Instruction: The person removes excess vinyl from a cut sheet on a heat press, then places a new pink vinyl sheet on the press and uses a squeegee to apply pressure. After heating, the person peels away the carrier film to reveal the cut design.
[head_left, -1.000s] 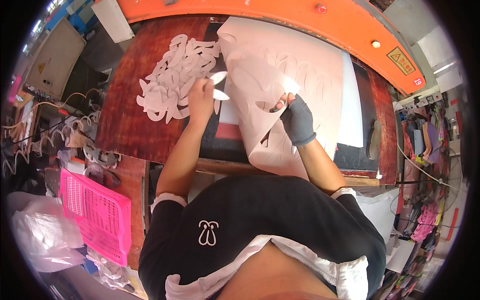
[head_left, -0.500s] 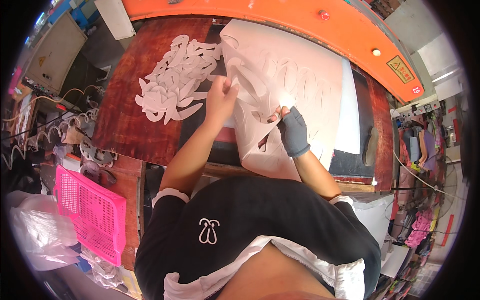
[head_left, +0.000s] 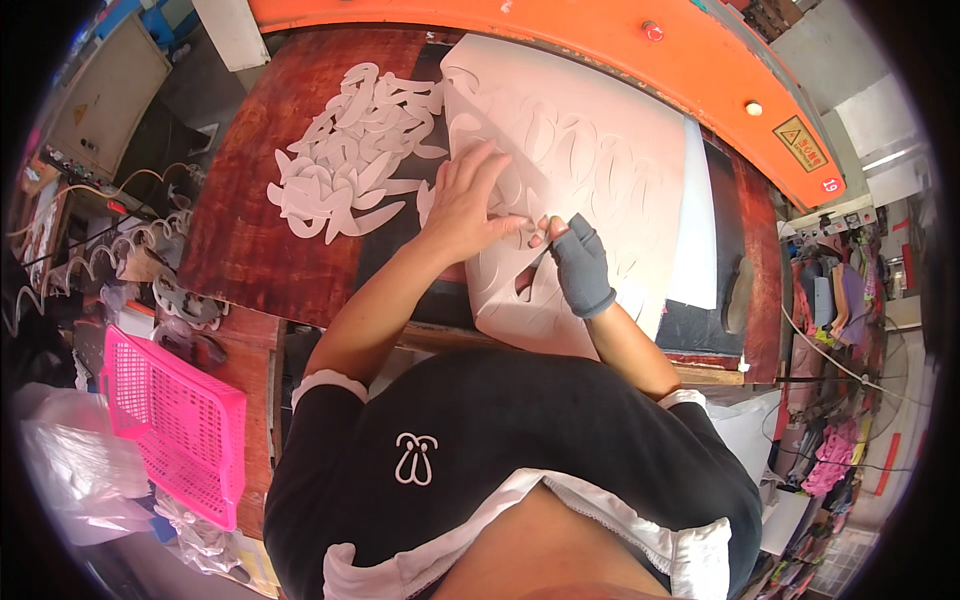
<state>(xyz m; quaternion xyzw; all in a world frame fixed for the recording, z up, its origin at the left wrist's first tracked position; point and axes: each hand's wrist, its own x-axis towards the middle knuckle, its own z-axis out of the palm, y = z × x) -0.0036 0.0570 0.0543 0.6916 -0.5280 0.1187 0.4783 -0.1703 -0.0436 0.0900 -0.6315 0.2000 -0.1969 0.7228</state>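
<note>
Sheet of thin pale-pink material with curved cuts (head_left: 632, 110) lies folded on red-and-black worktop (head_left: 235, 215), and we should hold its edge steadily, pinched in fingers of our grey-gloved right hand (head_left: 583, 268), while our bare left hand (head_left: 463, 212) spreads over it, whether grasping we cannot tell.

Upper edge: an orange machine beam (head_left: 560, 32), which carries one red push-button (head_left: 653, 31), one round cream knob (head_left: 753, 108) and one yellow warning sticker (head_left: 800, 145) | Upper left: a pale cabinet (head_left: 115, 95) | Lower left: a pink perforated plastic basket (head_left: 205, 470), near it clear plastic wrapping (head_left: 75, 460) | Right: a thin pale cable (head_left: 865, 378), crumpled pink material (head_left: 830, 460)
</note>
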